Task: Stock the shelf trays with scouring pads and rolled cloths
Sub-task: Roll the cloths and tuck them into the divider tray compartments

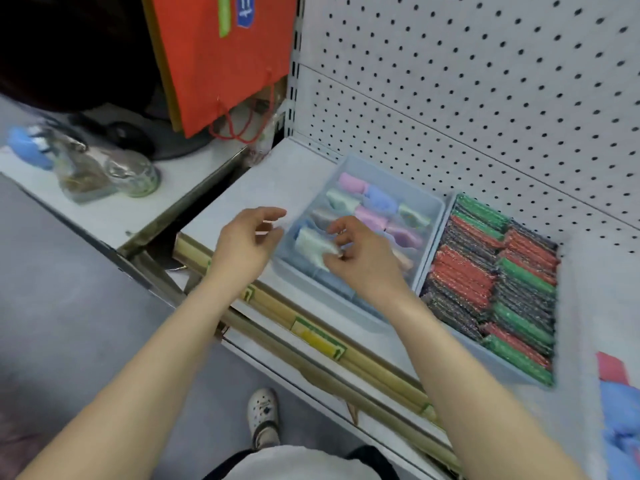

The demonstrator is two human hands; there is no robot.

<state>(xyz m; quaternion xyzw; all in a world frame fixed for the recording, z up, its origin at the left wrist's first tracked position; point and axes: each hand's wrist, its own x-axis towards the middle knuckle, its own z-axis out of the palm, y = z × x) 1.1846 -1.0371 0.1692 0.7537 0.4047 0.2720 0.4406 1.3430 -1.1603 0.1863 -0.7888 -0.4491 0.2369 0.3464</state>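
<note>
A translucent tray [429, 202] on the white shelf holds rolled cloths [375, 216] in pink, blue, green and purple. My right hand [363, 261] is over its near end, fingers pinched on a pale green rolled cloth [313, 244] that sits in the near-left compartment. My left hand [249, 237] hovers just left of the tray's rim, fingers apart and holding nothing. To the right, a second tray [450, 211] is packed with green, red and dark scouring pads [495, 282] standing on edge.
A white pegboard [485, 81] backs the shelf [270, 188]. A red bag [221, 60] hangs at the upper left. Jars and a blue item [79, 164] sit on a side ledge. Bamboo poles [311, 344] lie below the shelf edge. Blue and pink cloths [620, 410] lie at the right.
</note>
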